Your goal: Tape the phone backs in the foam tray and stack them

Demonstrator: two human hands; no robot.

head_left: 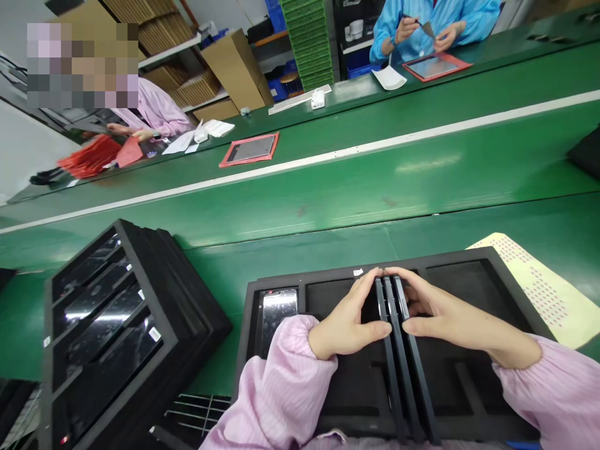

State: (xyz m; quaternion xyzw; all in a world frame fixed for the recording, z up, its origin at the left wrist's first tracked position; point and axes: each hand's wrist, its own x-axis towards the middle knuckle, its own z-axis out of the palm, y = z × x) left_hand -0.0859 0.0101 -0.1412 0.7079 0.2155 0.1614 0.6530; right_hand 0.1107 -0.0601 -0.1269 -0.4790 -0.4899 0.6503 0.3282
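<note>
Three slim dark tablet-like devices (398, 350) stand on edge side by side above a black foam tray (337, 272). My left hand (354, 319) presses their left side, thumb near the front and fingertips at the far top end. From the right, my right hand (435, 309) closes on the same stack, its fingertips meeting the left ones at the top. Another glossy-screened device (276, 319) lies in the tray's left compartment, partly hidden by my left sleeve. The devices' near ends reach the bottom of the view.
At left, a tilted stack of black foam trays (173, 300) holds several glossy devices. A yellow sheet with small stickers (539, 287) lies at right. Across the green bench (300, 200), tablets in red sleeves (253, 149) lie before two co-workers, with red pouches (91, 156) at far left.
</note>
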